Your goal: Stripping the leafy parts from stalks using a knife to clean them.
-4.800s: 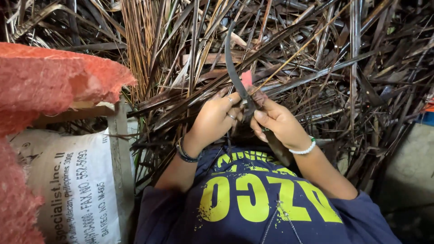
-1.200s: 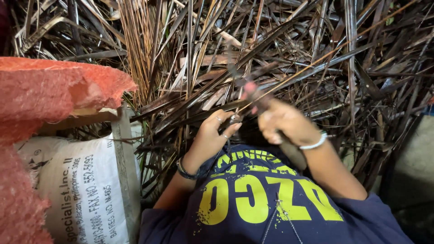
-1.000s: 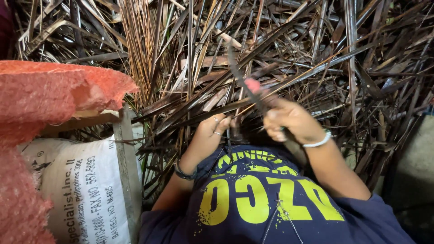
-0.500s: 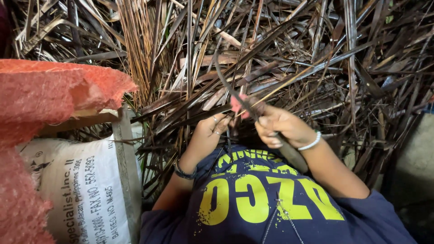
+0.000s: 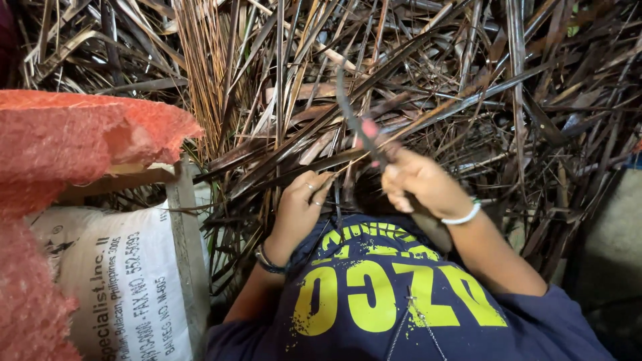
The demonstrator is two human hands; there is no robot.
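Foam [image 5: 80,134], orange-red and ragged at the edge, lies well to the left of your left hand, over a wooden frame [image 5: 184,227]. Below it stands a white sack [image 5: 107,281] with dark print, also left of that hand.

Your left hand [image 5: 299,204] sits in front of your chest, wearing rings and a dark wristband [image 5: 269,262]. Its grip is closed, fingers pinched on a thin dry strip [image 5: 338,166] that runs up and to the right toward your other hand.

Just right of it, your right hand [image 5: 420,184] has a tight grip on the handle of a curved knife [image 5: 348,110]. The dark blade arcs up and left from the fist, over the pile, and a pink bit [image 5: 368,128] shows near the top of the handle. The strip meets the knife just below that pink bit. A white bead bracelet [image 5: 461,215] circles the right wrist.

Beyond both hands, and spreading far to the right, lies a deep heap of dry brown leaves [image 5: 468,87] and stalks. Below the hands is your dark blue shirt [image 5: 374,294] with yellow print.
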